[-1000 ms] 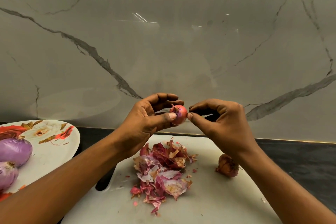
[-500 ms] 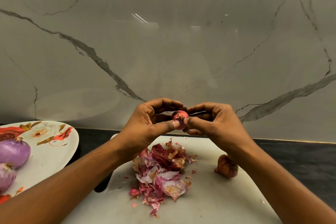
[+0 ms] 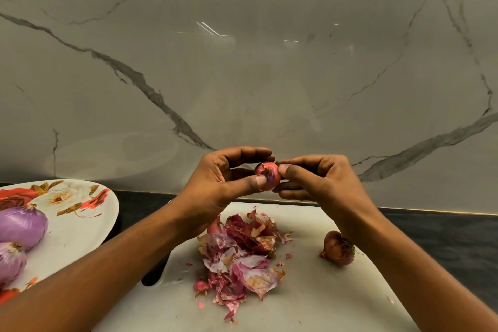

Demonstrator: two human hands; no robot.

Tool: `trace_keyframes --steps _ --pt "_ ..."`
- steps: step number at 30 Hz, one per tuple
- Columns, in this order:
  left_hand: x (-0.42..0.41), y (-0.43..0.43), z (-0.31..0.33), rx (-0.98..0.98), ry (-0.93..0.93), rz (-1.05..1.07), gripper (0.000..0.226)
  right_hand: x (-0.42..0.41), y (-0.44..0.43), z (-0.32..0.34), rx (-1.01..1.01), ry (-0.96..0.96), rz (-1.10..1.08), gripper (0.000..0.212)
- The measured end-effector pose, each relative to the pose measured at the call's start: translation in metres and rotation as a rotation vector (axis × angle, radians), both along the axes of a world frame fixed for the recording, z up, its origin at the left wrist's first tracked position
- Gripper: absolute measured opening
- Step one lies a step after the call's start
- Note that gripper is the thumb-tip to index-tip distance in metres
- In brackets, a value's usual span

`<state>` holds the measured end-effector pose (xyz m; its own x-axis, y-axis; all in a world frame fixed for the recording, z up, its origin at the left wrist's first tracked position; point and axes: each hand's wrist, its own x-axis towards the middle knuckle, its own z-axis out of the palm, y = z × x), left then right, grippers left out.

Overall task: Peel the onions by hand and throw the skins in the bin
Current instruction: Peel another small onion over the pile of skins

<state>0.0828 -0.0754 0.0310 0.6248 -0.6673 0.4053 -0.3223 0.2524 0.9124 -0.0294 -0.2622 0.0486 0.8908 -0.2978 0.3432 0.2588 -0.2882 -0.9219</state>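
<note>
Above the twelve o'clock edge of the white plastic cutting board (image 3: 323, 291), the left hand (image 3: 215, 180) clamps a small round pinkish-red onion (image 3: 267, 176) between thumb and curled fingers. The right hand (image 3: 320, 180), at the onion's three o'clock side, pinches its papery skin. Peeling looks midway: the next move calls for a steady pull to strip that skin onto the heap of purple-red dry skins (image 3: 242, 253) at the board's centre, with the brown unpeeled onion (image 3: 336, 249) at three o'clock to follow.

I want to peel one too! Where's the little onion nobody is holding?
In the head view, the small unpeeled onion lies on the white cutting board, towards the right, a little apart from the pile of onion skins.
</note>
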Motion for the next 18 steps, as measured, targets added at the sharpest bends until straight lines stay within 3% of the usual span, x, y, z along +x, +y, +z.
trace_keyframes --steps 4,14,18 --pt "0.0004 0.0001 -0.0019 0.027 -0.012 0.011 0.046 0.0012 -0.0009 -0.0044 -0.108 -0.012 -0.011 0.040" --pt "0.0016 0.0000 -0.0008 -0.005 0.024 0.000 0.052 0.0024 -0.0035 -0.0046 -0.088 -0.019 -0.006 0.020" --pt "0.0013 -0.0004 -0.0011 -0.001 0.007 0.024 0.051 0.0023 -0.0048 -0.0053 -0.183 -0.080 -0.078 0.016"
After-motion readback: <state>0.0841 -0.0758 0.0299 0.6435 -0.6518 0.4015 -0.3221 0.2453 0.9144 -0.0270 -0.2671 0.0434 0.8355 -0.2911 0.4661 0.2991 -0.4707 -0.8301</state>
